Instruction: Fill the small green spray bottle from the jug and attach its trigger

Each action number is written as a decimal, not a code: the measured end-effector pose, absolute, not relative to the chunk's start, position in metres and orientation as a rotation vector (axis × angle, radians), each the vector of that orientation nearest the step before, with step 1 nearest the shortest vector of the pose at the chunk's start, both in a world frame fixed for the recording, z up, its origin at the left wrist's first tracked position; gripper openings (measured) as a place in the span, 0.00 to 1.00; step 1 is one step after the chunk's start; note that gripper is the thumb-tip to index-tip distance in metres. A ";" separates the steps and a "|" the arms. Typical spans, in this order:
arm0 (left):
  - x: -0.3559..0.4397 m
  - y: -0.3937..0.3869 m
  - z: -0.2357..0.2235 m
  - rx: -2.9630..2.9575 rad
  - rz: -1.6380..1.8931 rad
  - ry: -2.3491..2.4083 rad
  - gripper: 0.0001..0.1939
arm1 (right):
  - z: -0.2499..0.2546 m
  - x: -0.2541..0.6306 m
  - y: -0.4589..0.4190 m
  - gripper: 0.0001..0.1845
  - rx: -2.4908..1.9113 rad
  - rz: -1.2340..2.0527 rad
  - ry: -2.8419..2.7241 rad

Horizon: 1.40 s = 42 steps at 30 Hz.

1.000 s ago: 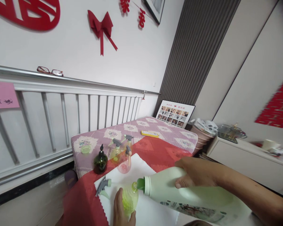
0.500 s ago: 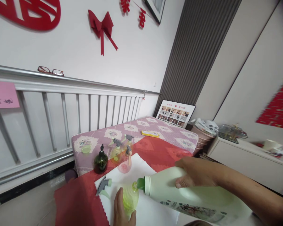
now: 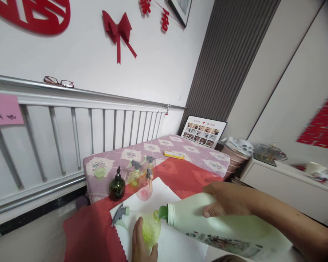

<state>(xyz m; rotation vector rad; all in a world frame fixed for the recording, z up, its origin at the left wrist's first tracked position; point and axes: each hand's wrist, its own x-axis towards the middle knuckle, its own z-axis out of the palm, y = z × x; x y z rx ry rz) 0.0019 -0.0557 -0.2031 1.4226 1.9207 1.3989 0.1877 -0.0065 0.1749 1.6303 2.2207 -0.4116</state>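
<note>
My right hand (image 3: 226,200) grips a large pale-green jug (image 3: 207,225), tipped on its side with its green spout (image 3: 163,213) against the mouth of a small yellow-green bottle (image 3: 151,229). My left hand (image 3: 140,242) is wrapped round that small bottle from below, on a white cloth (image 3: 164,198). A grey spray head (image 3: 119,215) with a green collar lies loose on the cloth just left of the bottle.
A dark green pump bottle (image 3: 116,186), a pink spray bottle (image 3: 144,189) and two yellowish spray bottles (image 3: 134,174) stand behind on the red cloth (image 3: 180,173). A yellow box (image 3: 174,155) lies on the purple cover. White railing at left, cabinet (image 3: 287,189) at right.
Nothing has visibly changed; both hands hold the jug and small bottle in the same pose, with only a slight shift of the view.
</note>
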 end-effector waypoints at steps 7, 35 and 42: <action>0.002 -0.054 -0.210 1.457 1.451 1.891 0.41 | 0.173 0.189 -0.005 0.25 1.623 -0.443 2.226; 0.003 -0.057 -0.202 1.482 1.448 1.913 0.40 | 0.178 0.186 -0.008 0.24 1.622 -0.434 2.208; 0.002 -0.057 -0.202 1.490 1.413 1.936 0.40 | 0.177 0.186 -0.009 0.24 1.632 -0.442 2.214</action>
